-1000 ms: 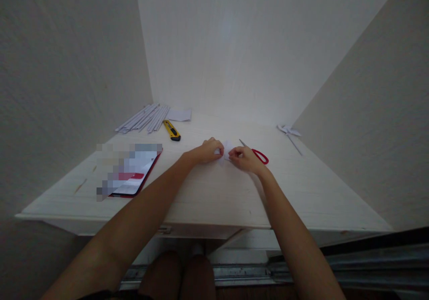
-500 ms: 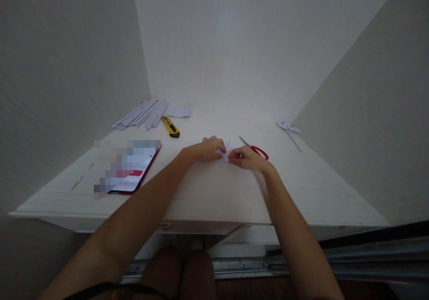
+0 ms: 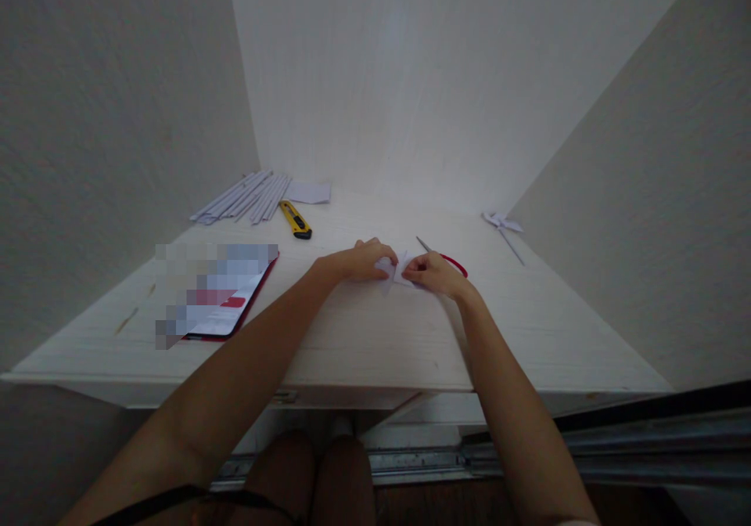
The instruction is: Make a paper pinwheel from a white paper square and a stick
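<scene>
A small folded piece of white paper (image 3: 399,272) lies between my hands at the middle of the desk. My left hand (image 3: 373,261) is closed on its left side, thumb and fingertips at the paper. From the right, my right hand (image 3: 431,271) pinches the paper's right part between thumb and fingers. Parts of the paper are hidden beneath both hands. Just behind my right hand lie red-handled scissors (image 3: 455,263), partly covered by that hand, with their metal tip pointing away to the left.
A paper pinwheel (image 3: 502,224) on a stick lies at the back right. Several rolled paper sticks (image 3: 238,199), a flat white paper (image 3: 310,192) and a yellow box cutter (image 3: 296,221) lie at the back left. A tablet (image 3: 228,299), partly blurred out, rests on the white desk (image 3: 364,346).
My right hand has shifted slightly and now covers more of the scissors. More of the paper shows between my hands, with pointed flaps visible. The view has moved a little.
</scene>
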A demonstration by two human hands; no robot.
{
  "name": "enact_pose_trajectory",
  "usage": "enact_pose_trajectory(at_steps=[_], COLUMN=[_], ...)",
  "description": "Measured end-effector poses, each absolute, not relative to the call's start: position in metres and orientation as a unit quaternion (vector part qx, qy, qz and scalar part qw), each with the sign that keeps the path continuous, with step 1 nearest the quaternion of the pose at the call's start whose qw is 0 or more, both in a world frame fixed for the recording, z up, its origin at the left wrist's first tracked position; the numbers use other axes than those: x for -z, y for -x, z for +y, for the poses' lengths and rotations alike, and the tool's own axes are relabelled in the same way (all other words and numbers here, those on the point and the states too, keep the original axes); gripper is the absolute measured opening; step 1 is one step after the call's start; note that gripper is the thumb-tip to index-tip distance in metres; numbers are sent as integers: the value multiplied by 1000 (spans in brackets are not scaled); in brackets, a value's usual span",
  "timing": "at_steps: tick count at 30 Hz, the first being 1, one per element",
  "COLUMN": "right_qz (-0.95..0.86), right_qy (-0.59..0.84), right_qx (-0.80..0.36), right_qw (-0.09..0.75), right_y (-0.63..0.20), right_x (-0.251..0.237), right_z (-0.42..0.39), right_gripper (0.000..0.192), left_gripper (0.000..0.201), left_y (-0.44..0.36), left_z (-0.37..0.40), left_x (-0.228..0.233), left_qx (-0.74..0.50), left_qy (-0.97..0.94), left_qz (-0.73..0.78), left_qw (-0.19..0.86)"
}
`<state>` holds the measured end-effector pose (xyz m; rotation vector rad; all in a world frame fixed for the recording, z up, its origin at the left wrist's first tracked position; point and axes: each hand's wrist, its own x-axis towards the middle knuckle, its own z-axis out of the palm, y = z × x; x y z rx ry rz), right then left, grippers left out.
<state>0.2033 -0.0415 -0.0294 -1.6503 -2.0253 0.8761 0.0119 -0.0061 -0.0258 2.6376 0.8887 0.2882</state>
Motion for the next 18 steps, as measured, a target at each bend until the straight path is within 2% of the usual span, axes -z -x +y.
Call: enact_pose_trajectory(at_steps=[11, 18], right_qz=[-624, -615], right_qy=[542, 568], right_qx=[-482, -467], right_qw=[291, 285], right_y=[-196, -186], right_x=[24, 20], right_z=[-48, -53], right_gripper=[6, 6], left_gripper=[31, 32], left_y=[-11, -11], left_z=[-3, -4], left_x=[29, 28], left_qx=[-98, -89], left_qy=[-931, -928], left_qz=[310, 321], left_qw=[166, 166])
